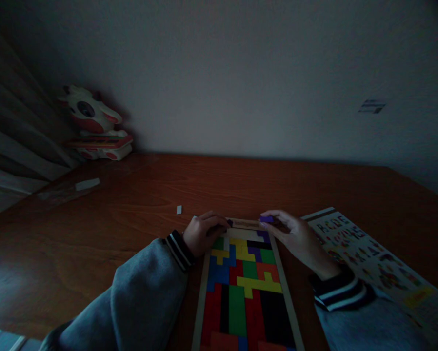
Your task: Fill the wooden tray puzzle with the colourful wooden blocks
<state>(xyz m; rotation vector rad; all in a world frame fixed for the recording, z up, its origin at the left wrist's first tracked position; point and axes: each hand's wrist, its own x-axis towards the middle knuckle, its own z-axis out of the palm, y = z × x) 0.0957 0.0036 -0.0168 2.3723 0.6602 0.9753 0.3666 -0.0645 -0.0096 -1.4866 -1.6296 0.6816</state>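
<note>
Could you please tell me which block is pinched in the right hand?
The purple block at the board's far right corner: the right hand pinches it, while the yellow block and green block lie in the board.

A purple block point(266, 219) is being held by the right hand point(295, 236) near a tray's point(288, 300) far right corner; the far left corner is being covered by the left hand point(204, 231). Multicoloured pieces point(236, 309) are being framed by the tray, and a printed sheet point(378, 265) is being overlapped by the right sleeve point(368, 317).

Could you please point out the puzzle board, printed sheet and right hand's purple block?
Puzzle board point(287, 295): head view, right rim.
Printed sheet point(376, 273): head view, middle.
Purple block point(266, 219): head view, visible face.
</note>
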